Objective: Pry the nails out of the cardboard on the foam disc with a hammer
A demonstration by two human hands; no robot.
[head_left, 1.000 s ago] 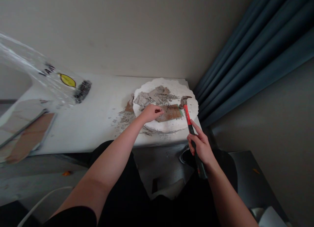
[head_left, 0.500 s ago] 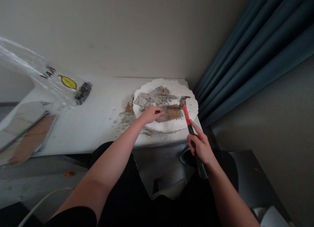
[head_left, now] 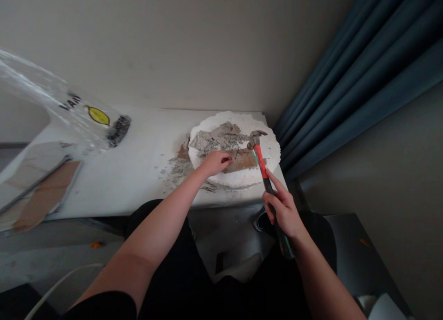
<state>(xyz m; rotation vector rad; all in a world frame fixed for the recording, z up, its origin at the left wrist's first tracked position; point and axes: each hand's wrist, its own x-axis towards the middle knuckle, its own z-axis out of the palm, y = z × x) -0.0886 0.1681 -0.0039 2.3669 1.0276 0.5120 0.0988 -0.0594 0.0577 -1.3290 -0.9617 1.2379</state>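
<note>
My right hand (head_left: pixel 283 210) grips a hammer (head_left: pixel 262 162), its head by the right end of a brown board (head_left: pixel 243 161). My left hand (head_left: pixel 215 163), fingers curled, is at the board's left end; I cannot tell whether it pinches anything. The board lies on a white round slab (head_left: pixel 273 150), towards the right of the worktop (head_left: pixel 128 172).

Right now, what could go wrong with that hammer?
1. The claw hammer's head is near the right end of the brown flat piece, the left hand at its other end; a stray blow might catch that hand.
2. Grey rubble on the white round slab could scatter.
</note>
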